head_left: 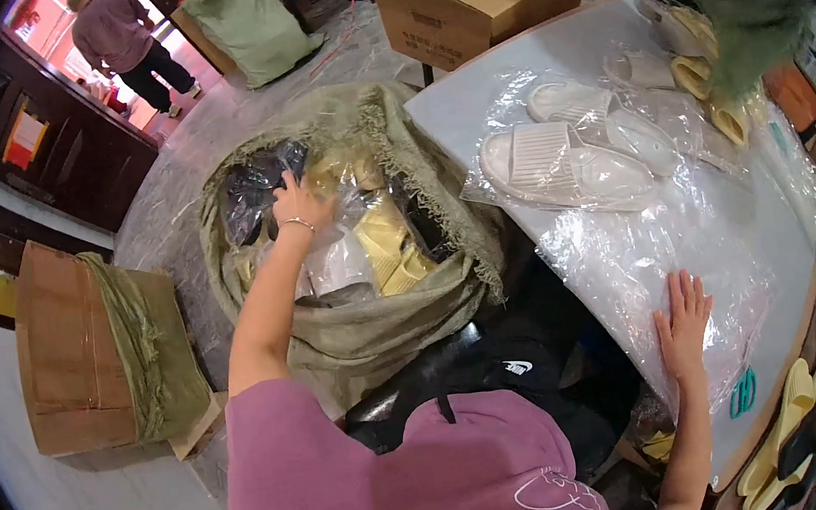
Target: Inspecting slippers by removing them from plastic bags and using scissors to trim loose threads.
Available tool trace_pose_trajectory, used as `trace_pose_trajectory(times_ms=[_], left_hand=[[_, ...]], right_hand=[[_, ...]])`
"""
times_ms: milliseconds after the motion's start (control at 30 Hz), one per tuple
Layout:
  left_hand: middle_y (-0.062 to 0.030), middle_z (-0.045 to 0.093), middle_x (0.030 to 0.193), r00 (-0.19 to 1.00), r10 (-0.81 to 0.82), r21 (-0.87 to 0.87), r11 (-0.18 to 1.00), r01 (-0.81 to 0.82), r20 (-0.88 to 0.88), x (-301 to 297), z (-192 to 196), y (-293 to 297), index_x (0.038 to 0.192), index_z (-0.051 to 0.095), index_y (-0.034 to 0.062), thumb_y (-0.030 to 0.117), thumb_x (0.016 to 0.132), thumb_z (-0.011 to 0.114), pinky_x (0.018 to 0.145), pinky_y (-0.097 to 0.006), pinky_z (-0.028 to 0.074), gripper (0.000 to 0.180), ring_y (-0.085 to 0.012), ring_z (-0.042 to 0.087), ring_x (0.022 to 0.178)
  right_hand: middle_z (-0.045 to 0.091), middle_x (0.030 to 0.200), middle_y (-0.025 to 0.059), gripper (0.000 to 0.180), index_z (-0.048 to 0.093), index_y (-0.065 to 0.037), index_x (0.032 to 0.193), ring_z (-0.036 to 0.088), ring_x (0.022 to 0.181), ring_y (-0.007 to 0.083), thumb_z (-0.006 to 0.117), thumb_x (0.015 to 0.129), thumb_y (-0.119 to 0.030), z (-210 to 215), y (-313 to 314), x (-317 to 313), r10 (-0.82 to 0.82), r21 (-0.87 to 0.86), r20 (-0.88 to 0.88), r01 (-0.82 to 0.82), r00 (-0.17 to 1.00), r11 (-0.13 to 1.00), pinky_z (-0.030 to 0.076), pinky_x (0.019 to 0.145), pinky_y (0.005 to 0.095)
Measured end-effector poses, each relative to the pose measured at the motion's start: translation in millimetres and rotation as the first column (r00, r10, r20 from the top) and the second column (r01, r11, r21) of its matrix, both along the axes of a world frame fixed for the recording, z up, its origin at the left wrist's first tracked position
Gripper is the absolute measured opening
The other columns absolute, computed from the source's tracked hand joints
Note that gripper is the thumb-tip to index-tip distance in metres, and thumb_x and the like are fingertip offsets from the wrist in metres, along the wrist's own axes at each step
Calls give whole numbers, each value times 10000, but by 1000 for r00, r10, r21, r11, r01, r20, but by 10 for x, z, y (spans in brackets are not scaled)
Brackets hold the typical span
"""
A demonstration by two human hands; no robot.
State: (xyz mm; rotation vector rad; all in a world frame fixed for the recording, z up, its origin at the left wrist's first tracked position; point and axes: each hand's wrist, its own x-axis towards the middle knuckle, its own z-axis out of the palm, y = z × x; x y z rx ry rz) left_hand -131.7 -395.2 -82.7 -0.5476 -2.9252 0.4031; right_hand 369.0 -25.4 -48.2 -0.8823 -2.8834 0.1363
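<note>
My left hand (302,207) reaches into a large woven sack (336,334), fingers apart, resting on plastic-bagged slippers. Beneath and around it lie a dark bagged pair (255,194), a white bagged pair (339,263) and yellow bagged slippers (388,242). On the table, my right hand (684,329) lies flat with spread fingers upon a pile of clear plastic bags (621,266). Beyond that hand, a pair of white ribbed slippers (530,160) sits in a clear bag.
An open cardboard box (485,4) stands behind the table (468,72). Another carton (72,354), partly draped with sacking, is at the left. Loose yellow and black slippers (790,423) line the right side. A person (117,41) walks by the doorway near a full pale sack (252,31).
</note>
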Motion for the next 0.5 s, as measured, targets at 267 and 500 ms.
trace_pose_trajectory(times_ms=[267, 500], left_hand=[[-137, 518, 1147, 994, -29, -126, 992, 15, -109, -561, -386, -179, 1121, 580, 155, 236, 811, 598, 645, -330, 550, 321, -282, 641, 879], [-183, 650, 921, 980, -160, -129, 981, 145, -119, -613, 821, -121, 808, 670, 54, 129, 780, 589, 690, -437, 530, 114, -359, 651, 793]], right_hand=[[309, 1445, 159, 556, 393, -108, 1366, 198, 1350, 410, 534, 869, -315, 53, -62, -57, -23, -79, -30, 20, 999, 997, 88, 1090, 581], [341, 1430, 134, 571, 380, -141, 1377, 244, 1331, 406, 512, 885, -400, 45, -69, 65, -58, -33, -71, 56, 996, 998, 107, 1073, 612]])
